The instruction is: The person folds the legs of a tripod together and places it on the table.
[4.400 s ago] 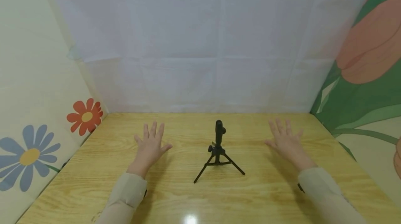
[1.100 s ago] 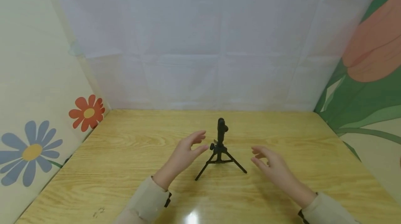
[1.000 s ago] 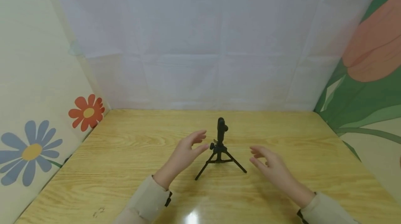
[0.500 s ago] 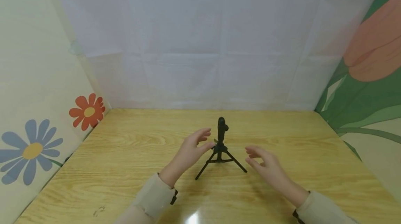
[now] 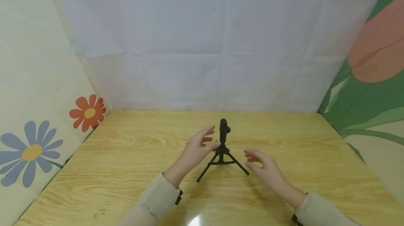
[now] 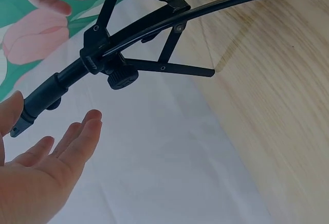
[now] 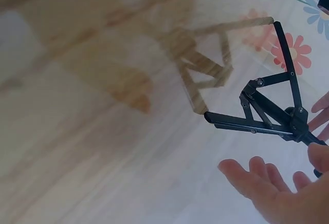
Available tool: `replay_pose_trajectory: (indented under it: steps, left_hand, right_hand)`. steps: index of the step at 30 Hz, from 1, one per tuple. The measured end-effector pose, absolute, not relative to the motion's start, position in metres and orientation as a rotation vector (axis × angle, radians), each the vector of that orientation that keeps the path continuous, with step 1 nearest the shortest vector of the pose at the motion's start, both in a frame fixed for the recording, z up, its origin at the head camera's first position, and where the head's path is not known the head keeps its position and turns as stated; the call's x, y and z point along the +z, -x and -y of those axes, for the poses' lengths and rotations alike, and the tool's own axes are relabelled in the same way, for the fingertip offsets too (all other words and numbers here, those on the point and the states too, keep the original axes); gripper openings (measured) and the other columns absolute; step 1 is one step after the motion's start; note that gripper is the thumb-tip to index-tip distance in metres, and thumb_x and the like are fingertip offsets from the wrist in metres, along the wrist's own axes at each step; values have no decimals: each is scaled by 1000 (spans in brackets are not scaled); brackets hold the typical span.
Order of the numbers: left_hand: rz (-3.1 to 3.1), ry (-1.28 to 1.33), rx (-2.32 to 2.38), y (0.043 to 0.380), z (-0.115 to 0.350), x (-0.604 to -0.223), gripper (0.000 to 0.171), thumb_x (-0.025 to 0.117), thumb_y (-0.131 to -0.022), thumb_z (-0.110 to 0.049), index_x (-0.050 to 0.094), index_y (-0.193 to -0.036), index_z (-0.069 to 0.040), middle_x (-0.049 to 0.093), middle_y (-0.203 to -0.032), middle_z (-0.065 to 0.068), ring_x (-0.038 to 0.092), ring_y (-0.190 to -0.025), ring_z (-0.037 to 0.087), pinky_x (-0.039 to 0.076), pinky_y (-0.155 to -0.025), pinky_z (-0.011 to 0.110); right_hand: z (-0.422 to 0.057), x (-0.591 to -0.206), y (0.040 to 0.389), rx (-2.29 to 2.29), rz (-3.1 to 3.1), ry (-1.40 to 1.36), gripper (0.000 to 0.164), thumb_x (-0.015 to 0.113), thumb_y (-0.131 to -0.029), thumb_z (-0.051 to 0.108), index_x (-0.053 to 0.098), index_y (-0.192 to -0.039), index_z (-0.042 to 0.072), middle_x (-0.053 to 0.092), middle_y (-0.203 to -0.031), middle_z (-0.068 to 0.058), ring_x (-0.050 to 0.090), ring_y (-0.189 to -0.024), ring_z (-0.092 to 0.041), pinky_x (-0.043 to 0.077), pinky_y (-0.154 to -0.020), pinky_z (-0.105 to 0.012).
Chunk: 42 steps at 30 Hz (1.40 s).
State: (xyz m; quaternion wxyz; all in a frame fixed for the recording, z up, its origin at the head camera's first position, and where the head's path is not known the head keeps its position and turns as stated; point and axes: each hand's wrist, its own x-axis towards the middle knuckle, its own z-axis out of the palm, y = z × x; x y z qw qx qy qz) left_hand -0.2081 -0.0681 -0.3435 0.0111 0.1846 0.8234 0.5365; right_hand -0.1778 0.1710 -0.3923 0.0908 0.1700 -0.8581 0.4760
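A small black tripod (image 5: 222, 138) stands upright on the table with its legs spread. My left hand (image 5: 193, 151) is at its left side, fingers loosely bent and thumb apart. In the head view the thumb tip overlaps the post; in the left wrist view, the tripod's post (image 6: 49, 98) passes between thumb and fingers, and no grip shows. A round knob (image 6: 122, 76) sticks out near the leg hub. To the right of the tripod, my right hand (image 5: 266, 170) hovers with bent fingers, apart from it and holding nothing. The right wrist view shows the tripod's legs (image 7: 257, 124) beyond the right fingers.
The wood-grain table (image 5: 126, 170) reaches back to a white cloth backdrop (image 5: 176, 43). A flower-printed panel (image 5: 38, 78) borders the left side, and a green leaf-and-tulip panel (image 5: 372, 89) the right.
From lying spread wide apart, both hands have come inward with fingers bending. Over the last second the left moves closer to the tripod's post and the right drifts left. The tripod stays standing.
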Motion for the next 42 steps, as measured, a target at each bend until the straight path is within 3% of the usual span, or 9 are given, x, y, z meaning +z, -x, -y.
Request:
replay_pose_trajectory:
  steps: [5,16,22,42]
  left_hand:
    - [-2564,-584,1682,210,65,-342,62,64,-96,-23,37,-150,-10,46,-144,15,50,-126,33,42,-100,52]
    - [-2534,-610,1709,214,59,-342,62,63,-97,-20,35,-150,-7,42,-147,17,45,-129,37,41,-101,52]
    - [-2534,-582,1716,215,56,-343,60,63,-96,-17,37,-150,-7,40,-150,12,45,-130,35,40,-102,50]
    - [-2522,-605,1822,221,44,-343,55,63,-96,-12,42,-146,-2,50,-141,16,50,-126,35,43,-101,47]
  right_hand:
    - [-170,-393,179,1446,2535,-500,35,67,-88,-3,60,-121,-8,65,-112,-22,65,-97,-32,51,-87,-50]
    - [-166,-392,179,1607,2573,-452,38,64,-91,0,57,-128,-8,63,-117,-25,63,-103,-35,55,-78,-32]
    - [-165,-395,182,1635,2588,-429,39,63,-92,-1,56,-129,-8,62,-119,-25,62,-104,-36,55,-80,-34]
    - [-156,-395,190,1678,2614,-470,38,63,-91,-3,56,-128,-10,59,-121,-29,61,-106,-40,54,-85,-41]
